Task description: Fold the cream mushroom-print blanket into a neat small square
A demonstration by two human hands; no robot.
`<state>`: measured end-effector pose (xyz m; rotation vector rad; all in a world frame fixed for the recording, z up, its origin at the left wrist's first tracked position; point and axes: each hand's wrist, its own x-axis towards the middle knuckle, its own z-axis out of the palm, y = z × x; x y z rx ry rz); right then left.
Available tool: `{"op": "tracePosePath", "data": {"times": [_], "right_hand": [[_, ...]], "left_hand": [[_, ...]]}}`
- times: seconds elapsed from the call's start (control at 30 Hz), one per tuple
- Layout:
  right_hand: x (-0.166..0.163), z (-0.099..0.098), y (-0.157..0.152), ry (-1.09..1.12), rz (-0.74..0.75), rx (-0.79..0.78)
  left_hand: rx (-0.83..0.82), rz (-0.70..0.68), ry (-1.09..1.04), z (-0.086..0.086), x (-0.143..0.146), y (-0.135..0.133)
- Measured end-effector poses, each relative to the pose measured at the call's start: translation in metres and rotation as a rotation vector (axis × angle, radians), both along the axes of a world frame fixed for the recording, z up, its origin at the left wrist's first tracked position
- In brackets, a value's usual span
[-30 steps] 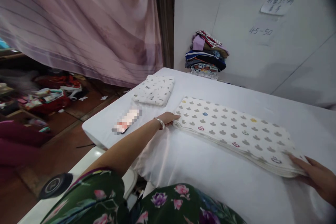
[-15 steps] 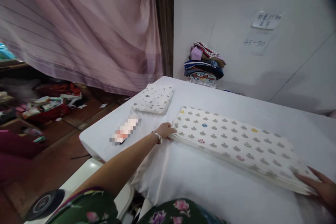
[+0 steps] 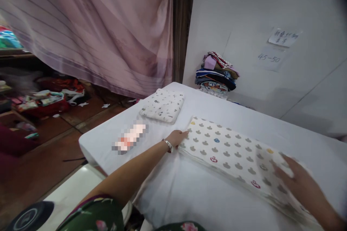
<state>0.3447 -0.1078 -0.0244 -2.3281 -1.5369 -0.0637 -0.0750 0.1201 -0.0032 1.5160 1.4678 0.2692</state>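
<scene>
A white cloth (image 3: 226, 148) with grey shapes and a few coloured ones lies folded into a long, layered strip on the table. At its left end my left hand (image 3: 177, 138), a bracelet at the wrist, is closed on the edge; some of its fingertips are hidden. Farther right, my right hand (image 3: 296, 177) rests over the top of the strip, fingers apart and somewhat blurred. Beyond my left hand is a smaller folded cloth (image 3: 164, 105), white with little dark prints, touched by neither hand.
A blurred-out flat object (image 3: 131, 137) lies left of my left arm on the white table (image 3: 108, 130). A stack of folded fabrics (image 3: 217, 74) stands by the wall behind. A pink curtain (image 3: 130, 36) hangs at the left, and a white stool (image 3: 73, 191) stands near the front edge.
My right hand has moved left and inward from the strip's right end onto its upper surface. My left hand stays at the left end. The view has shifted slightly.
</scene>
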Motion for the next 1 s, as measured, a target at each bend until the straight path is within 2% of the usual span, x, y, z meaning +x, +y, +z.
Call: {"op": "tracePosePath", "data": {"times": [0.1, 0.2, 0.33, 0.43, 0.57, 0.67, 0.8, 0.9, 1.0], "right_hand": [[-0.082, 0.011, 0.067, -0.010, 0.222, -0.001], [-0.152, 0.017, 0.133, -0.052, 0.444, -0.083], [-0.208, 0.016, 0.202, -0.079, 0.564, -0.209], [-0.223, 0.006, 0.230, -0.093, 0.526, -0.311], [-0.221, -0.003, 0.240, -0.073, 0.506, -0.353], [-0.214, 0.006, 0.247, 0.066, 0.483, -0.324], [-0.218, 0.030, 0.277, 0.179, 0.352, -0.243], [-0.234, 0.042, 0.307, 0.071, 0.315, -0.437], [-0.251, 0.042, 0.331, -0.060, 0.317, -0.594]], "left_hand": [[0.124, -0.005, 0.029, -0.007, 0.003, -0.003], [0.186, 0.003, 0.014, -0.013, 0.003, -0.009], [0.254, -0.003, 0.032, -0.016, 0.000, -0.013], [0.297, -0.035, 0.054, -0.016, -0.001, -0.014], [0.356, -0.085, 0.113, -0.015, -0.001, -0.014], [0.384, -0.123, 0.142, -0.014, -0.001, -0.016], [0.395, -0.157, 0.187, -0.012, -0.002, -0.019], [0.410, -0.172, 0.200, -0.013, -0.004, -0.020], [0.418, -0.178, 0.200, -0.014, -0.005, -0.021]]}}
